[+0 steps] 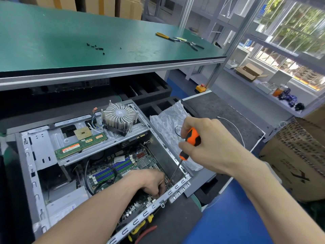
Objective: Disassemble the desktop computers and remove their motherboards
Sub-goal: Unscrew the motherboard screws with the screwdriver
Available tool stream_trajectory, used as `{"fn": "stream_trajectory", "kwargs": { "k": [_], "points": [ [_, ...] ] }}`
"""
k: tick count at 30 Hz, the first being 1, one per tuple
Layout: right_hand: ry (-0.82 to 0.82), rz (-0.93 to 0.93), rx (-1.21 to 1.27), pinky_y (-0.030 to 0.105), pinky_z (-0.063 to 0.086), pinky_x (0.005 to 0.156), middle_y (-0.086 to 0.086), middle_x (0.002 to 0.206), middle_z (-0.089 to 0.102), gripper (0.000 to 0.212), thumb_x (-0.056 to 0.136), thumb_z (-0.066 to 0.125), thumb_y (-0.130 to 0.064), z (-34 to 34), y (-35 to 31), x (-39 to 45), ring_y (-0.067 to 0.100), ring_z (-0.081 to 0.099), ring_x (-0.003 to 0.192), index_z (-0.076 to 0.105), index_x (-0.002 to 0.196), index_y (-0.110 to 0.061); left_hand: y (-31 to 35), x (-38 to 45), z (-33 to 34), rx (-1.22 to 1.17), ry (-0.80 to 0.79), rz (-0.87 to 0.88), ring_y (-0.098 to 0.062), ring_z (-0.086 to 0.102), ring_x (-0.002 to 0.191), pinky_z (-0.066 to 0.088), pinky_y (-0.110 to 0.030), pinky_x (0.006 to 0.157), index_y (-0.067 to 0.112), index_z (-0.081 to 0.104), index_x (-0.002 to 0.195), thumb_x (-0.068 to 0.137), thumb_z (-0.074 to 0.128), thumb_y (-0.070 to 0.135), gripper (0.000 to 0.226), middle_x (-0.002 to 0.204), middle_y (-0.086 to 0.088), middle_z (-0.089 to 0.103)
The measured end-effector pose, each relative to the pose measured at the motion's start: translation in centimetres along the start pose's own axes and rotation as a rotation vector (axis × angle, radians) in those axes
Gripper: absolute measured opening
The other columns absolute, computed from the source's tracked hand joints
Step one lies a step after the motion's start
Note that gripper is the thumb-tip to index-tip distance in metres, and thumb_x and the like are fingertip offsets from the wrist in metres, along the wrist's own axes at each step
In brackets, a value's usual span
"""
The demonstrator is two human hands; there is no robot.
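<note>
— Where was the computer case (37, 156) when you looked?

— It lay open on its side below the green bench (70, 41), with the motherboard (112, 170) flat on its floor.

— And the hands?

— The right hand (209, 144) was above the case's right wall, fingers curled round the orange-and-black handle of a screwdriver (190, 140). The shaft slanted down into the case, its tip near the front edge of the motherboard. The left hand (152, 183) was down inside the case, resting on the motherboard beside that tip, with its fingers bent at the shaft's lower end. Whether they pinched something small there I could not tell.

— What else lay on the case?

— A round finned cooler (119, 118) sat on the metal bracket at the case's far side, with a green memory stick (80, 145) and a gold processor chip (83, 134) just left of it. Bubble wrap (168, 127) lay just right of the case, and small black screws (95, 47) were scattered on the bench above, with pliers (164, 36) further right.
</note>
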State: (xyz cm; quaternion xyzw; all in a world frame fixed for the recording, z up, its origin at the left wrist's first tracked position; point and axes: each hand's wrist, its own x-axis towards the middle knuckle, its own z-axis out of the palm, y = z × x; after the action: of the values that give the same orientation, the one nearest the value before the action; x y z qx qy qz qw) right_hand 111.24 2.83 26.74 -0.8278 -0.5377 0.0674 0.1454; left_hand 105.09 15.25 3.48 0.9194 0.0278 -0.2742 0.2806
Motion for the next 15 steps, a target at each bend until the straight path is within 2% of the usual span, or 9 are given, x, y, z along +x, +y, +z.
{"fn": "stream_trajectory", "kwargs": {
  "k": [2,4,7,9,13,15],
  "points": [
    [-0.052,-0.019,-0.022,0.023,0.046,0.057,-0.004,0.065,0.069,0.013,0.084,0.068,-0.019,-0.3,0.0,0.0,0.009,0.057,0.063,0.056,0.084,-0.024,0.0,0.0,0.1,0.004,-0.007,0.011,0.012,0.047,0.037,0.026,-0.008,0.028,0.025,0.06,0.062,0.075,0.061,0.001,0.027,0.038,0.026,0.049],
    [-0.022,-0.01,-0.05,0.032,0.047,0.063,-0.005,0.066,0.068,0.014,0.087,0.069,-0.024,0.0,0.0,0.1,0.011,0.056,0.068,0.056,0.084,-0.021,0.0,0.1,0.1,0.016,-0.013,0.009,0.011,0.046,0.035,0.026,-0.008,0.028,0.025,0.057,0.06,0.076,0.062,0.001,0.028,0.037,0.026,0.047],
    [0.079,-0.004,-0.068,0.029,0.034,0.062,-0.008,0.062,0.055,0.023,0.091,0.068,-0.038,0.7,0.3,0.0,0.013,0.044,0.068,0.053,0.082,-0.023,0.1,0.2,0.2,0.025,-0.008,0.001,0.011,0.046,0.034,0.025,-0.009,0.026,0.025,0.056,0.057,0.077,0.063,0.005,0.029,0.036,0.024,0.047],
    [0.113,-0.007,-0.017,0.026,0.031,0.059,-0.011,0.058,0.051,0.024,0.091,0.069,-0.037,0.8,0.8,-0.1,0.012,0.041,0.066,0.052,0.081,-0.024,0.1,0.3,0.2,0.021,-0.02,-0.014,0.009,0.046,0.032,0.024,-0.008,0.026,0.024,0.052,0.054,0.077,0.063,0.006,0.031,0.035,0.023,0.047],
    [0.169,-0.018,0.024,0.023,0.035,0.058,-0.008,0.052,0.049,0.024,0.089,0.073,-0.034,1.0,1.5,-0.2,0.008,0.043,0.058,0.053,0.081,-0.024,0.2,0.3,0.2,0.008,-0.061,-0.033,0.007,0.047,0.031,0.027,-0.008,0.027,0.022,0.055,0.069,0.078,0.063,0.007,0.02,0.035,0.024,0.048],
    [0.195,-0.04,0.044,0.019,0.039,0.057,-0.008,0.048,0.047,0.024,0.088,0.074,-0.03,1.1,1.5,-0.3,0.004,0.051,0.059,0.053,0.08,-0.022,0.2,0.4,0.1,0.002,-0.053,-0.032,0.006,0.046,0.03,0.026,-0.009,0.027,0.021,0.055,0.066,0.077,0.064,0.007,0.02,0.034,0.023,0.047]
  ]
}}
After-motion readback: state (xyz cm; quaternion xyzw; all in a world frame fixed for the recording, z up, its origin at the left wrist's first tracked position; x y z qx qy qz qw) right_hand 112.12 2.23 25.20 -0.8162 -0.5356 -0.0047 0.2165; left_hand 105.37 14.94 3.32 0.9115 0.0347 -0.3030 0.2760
